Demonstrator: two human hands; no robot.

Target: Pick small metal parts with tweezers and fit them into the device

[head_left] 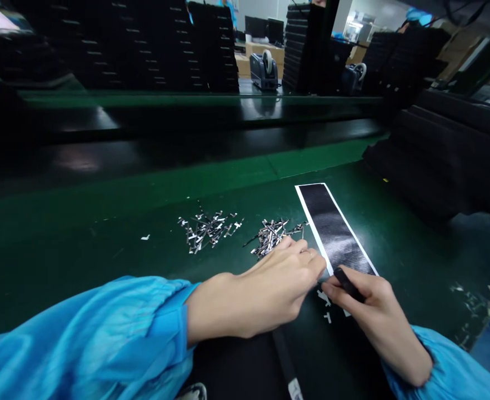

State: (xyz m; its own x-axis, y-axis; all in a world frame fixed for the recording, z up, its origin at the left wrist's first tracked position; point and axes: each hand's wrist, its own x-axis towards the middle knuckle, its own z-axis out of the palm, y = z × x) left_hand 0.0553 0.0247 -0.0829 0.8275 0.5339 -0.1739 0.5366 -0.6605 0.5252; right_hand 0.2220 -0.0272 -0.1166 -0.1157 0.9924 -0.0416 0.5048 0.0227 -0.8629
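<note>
1. Nearest me, the right hand (374, 311) has its fingers pinched on a small dark piece (345, 282) at the near end of the strip (332, 228), a long black strip with a white border lying on the green desk (103, 222).
2. The left hand (265, 291), in a blue sleeve (103, 333), comes across to meet it; its fingers are bunched narrow at the strip's near corner, tips close to the dark piece. I cannot tell whether they hold anything.
3. A few small white bits (325, 303) lie on the dark mat just under the two hands.
4. Doing this well, I would judge, means keeping the pinch right at the edge, steadying the strip with the other hand so it does not lift or skew, and working slowly so the border does not tear.
5. Just beyond the left fingers sits a pile of small metal parts (272, 233), touching or nearly touching the knuckles; a second pile (207, 228) lies apart to the left.
6. Farther off, stacks of black trays (178, 44) stand across the belt, with a tape dispenser (264, 69) between them.
7. No brand, label or writing can be read; the trays' pale marks are too blurred
</note>
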